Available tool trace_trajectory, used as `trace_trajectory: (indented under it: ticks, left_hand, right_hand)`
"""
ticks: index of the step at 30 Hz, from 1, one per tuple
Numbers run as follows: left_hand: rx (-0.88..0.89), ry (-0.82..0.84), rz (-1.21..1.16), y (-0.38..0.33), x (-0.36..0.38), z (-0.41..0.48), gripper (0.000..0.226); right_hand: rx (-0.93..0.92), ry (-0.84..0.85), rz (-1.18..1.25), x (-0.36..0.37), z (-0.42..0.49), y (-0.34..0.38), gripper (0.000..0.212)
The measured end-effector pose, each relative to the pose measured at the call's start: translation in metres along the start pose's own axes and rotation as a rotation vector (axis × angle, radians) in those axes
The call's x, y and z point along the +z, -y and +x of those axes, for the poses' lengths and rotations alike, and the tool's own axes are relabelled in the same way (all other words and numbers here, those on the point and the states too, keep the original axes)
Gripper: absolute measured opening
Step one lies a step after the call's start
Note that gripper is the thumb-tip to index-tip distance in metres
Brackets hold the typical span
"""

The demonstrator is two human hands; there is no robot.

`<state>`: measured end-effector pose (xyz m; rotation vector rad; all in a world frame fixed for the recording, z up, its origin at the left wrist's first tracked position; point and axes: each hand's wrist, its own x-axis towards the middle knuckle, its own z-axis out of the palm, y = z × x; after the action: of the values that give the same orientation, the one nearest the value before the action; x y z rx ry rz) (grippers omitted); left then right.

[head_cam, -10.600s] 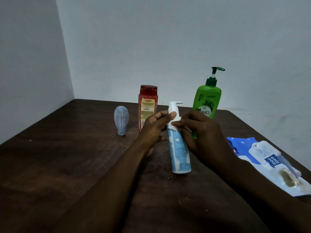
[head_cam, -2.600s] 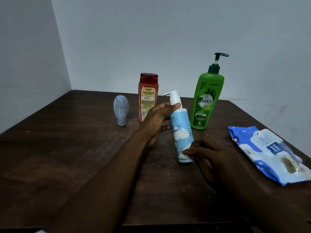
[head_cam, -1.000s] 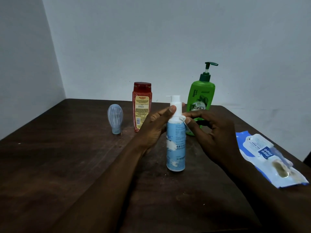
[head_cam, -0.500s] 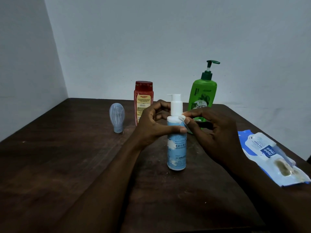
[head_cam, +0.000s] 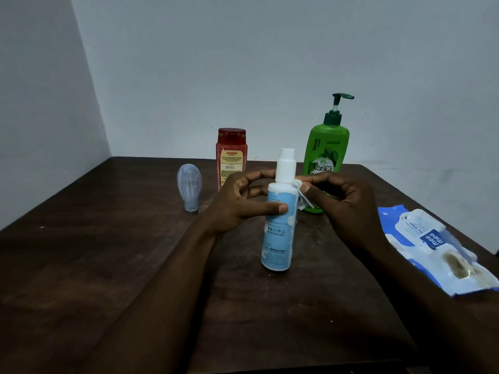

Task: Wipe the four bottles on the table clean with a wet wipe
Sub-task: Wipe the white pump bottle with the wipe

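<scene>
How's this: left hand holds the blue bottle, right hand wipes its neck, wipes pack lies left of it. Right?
No: the head view shows the wipes pack right of the blue bottle. The left hand does hold it, the right hand wiping its neck with the wet wipe.

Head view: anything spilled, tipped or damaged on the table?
Nothing is tipped or spilled. The only oddity is the wipe pack on the right. It lies open, with a brownish smear where its flap is peeled back.
</scene>
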<state>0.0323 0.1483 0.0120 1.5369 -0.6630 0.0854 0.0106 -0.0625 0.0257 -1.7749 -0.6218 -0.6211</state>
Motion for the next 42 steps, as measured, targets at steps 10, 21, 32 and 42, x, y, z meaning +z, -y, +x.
trace_trajectory:
  ticks: [10, 21, 32, 42]
  left_hand:
    - [0.020, -0.006, -0.008, -0.001, 0.003, 0.000, 0.074]
    - [0.047, -0.113, 0.122, -0.001, -0.002, 0.002, 0.063]
    - [-0.031, -0.018, 0.058, 0.005, -0.009, 0.003, 0.064]
    - [-0.056, 0.050, -0.057, 0.003, -0.001, 0.003, 0.070]
  right_hand:
    - [-0.001, 0.012, 0.069, 0.000, 0.001, -0.002, 0.008]
    - [-0.040, 0.030, -0.037, 0.005, 0.001, 0.004, 0.011]
    - [0.221, 0.032, 0.261, 0.002, 0.008, 0.007, 0.020]
    - [0.336, 0.070, 0.331, -0.001, 0.019, 0.010, 0.039]
